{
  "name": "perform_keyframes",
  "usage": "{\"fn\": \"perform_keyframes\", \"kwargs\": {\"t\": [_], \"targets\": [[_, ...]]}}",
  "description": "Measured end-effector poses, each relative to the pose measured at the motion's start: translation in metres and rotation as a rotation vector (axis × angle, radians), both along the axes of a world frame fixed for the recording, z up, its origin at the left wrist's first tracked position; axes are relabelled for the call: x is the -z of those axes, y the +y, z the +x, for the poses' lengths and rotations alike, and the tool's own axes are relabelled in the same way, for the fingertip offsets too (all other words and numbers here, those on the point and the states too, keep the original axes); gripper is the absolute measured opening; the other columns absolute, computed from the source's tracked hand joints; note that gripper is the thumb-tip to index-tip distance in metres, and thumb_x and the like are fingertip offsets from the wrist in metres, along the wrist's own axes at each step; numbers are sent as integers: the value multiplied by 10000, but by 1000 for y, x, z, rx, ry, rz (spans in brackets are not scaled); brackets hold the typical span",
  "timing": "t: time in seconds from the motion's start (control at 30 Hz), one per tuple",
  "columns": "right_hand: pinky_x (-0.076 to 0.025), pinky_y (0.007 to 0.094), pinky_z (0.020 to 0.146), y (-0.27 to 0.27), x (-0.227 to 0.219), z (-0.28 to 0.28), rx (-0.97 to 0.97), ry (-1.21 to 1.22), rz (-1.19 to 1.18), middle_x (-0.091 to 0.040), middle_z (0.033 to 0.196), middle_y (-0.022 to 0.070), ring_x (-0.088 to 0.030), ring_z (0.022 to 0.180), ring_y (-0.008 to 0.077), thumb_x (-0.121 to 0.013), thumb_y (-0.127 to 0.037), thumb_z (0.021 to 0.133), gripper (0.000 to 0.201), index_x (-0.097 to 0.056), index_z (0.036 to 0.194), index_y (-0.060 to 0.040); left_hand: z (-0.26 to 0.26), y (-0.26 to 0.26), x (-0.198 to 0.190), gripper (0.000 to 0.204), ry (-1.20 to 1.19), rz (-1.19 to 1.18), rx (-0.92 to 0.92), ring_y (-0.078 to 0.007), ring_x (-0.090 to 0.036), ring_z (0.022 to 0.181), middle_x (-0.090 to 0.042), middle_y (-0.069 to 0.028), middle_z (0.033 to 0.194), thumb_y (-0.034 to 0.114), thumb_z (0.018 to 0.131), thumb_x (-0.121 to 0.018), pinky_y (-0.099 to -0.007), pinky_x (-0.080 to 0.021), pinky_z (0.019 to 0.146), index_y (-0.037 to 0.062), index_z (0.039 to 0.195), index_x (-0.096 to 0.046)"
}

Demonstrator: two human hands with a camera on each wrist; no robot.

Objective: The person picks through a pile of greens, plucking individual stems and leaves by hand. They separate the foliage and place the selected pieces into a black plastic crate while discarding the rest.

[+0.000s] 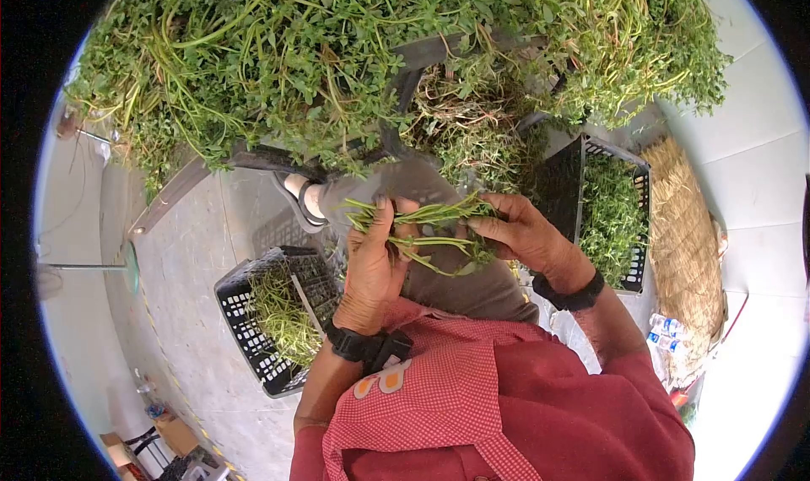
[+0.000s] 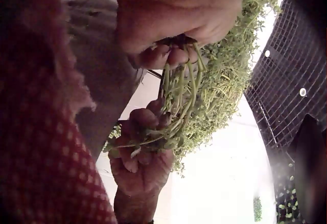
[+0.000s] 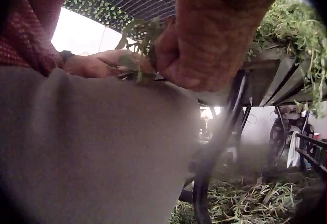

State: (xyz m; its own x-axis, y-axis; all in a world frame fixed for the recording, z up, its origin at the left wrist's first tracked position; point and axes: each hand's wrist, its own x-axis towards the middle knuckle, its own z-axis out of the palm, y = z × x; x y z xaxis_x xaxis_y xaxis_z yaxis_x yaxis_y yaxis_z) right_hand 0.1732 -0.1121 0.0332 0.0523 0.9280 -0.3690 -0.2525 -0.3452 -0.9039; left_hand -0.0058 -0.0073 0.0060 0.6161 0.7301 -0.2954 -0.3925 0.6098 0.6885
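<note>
A small bunch of green leafy stems [image 1: 434,215] stretches between the two hands above the person's lap. My left hand [image 1: 373,262] grips one end of it, thumb up, with stem ends poking out past the fingers. At the leafy end, my right hand [image 1: 527,236] pinches the bunch between thumb and fingers. In the left wrist view the stems [image 2: 181,94] run from the left hand's curled fingers down to the right hand [image 2: 140,170]. The right wrist view shows leaves [image 3: 138,45] sticking out beside the right hand, whose fingers are mostly hidden there.
A large heap of greens [image 1: 278,67] covers the table ahead. Discarded stems [image 1: 472,118] lie beneath. Black crates with greens stand at left [image 1: 270,380] and right [image 1: 634,283]. A straw roll [image 1: 683,253] and water bottles [image 1: 668,333] are farther right.
</note>
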Motion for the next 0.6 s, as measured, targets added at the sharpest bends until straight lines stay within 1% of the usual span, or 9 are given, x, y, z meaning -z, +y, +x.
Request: {"fn": "perform_keyframes", "kwargs": {"t": [0.13,0.2,0.23,0.33,0.4,0.43,0.5,0.53,0.6], "targets": [[-438,201,626,2,13,-3,-4,-58,-19,-617,845,-16,-530,718,45,-592,-235,874,292,-601,1062,-11,3,-2,1,288,-27,-56,15,-81,-422,517,-489,14,606,283,928,-518,-224,-328,460,15,919,-624],[-451,216,651,8,18,-12,67,-81,211,-624,835,-4,-535,728,53,-597,-221,869,271,-611,1021,3,3,-3,2,291,-65,-83,34,-85,-416,514,-486,14,604,282,931,-511,-225,-329,466,15,918,-626],[-451,216,651,9,23,-11,66,-80,210,-624,835,-4,-535,728,53,-597,-221,869,271,-611,1021,3,3,-3,4,291,-64,-84,34,-85,-416,514,-486,14,604,282,931,-511,-225,-329,466,15,918,-626],[-457,230,651,10,37,-11,22,-113,217,-631,825,13,-537,737,50,-613,-203,856,260,-620,989,21,3,-4,6,260,-68,-56,55,-91,-448,539,-499,14,651,276,916,-537,-219,-376,478,24,910,-599],[-454,232,648,12,39,-16,109,-55,232,-630,796,11,-535,724,45,-623,-203,847,255,-631,958,26,4,-5,7,267,-40,-47,43,-87,-446,540,-491,15,644,275,921,-530,-221,-365,472,20,914,-608],[-454,232,648,12,39,-15,108,-54,230,-630,796,11,-535,724,45,-623,-203,847,255,-631,958,26,4,-5,6,267,-40,-48,41,-87,-446,540,-491,15,644,275,921,-530,-221,-365,472,20,914,-608],[-451,258,603,13,36,-10,59,-68,191,-622,755,-11,-529,695,38,-651,-215,818,267,-632,942,20,6,-5,2,274,61,20,72,-80,-450,536,-492,17,615,270,924,-525,-219,-356,473,14,947,-620],[-451,258,603,15,34,-10,58,-68,192,-622,755,-11,-529,695,38,-651,-215,818,267,-632,942,20,5,-4,3,274,61,20,70,-80,-450,536,-492,17,615,270,924,-525,-219,-356,473,14,947,-620],[-442,304,539,16,30,-10,138,-426,272,-610,670,30,-562,576,126,-683,-189,759,241,-616,864,17,4,-3,4,298,440,298,150,-67,-441,515,-503,21,580,274,933,-513,-216,-341,475,6,936,-643]]}}
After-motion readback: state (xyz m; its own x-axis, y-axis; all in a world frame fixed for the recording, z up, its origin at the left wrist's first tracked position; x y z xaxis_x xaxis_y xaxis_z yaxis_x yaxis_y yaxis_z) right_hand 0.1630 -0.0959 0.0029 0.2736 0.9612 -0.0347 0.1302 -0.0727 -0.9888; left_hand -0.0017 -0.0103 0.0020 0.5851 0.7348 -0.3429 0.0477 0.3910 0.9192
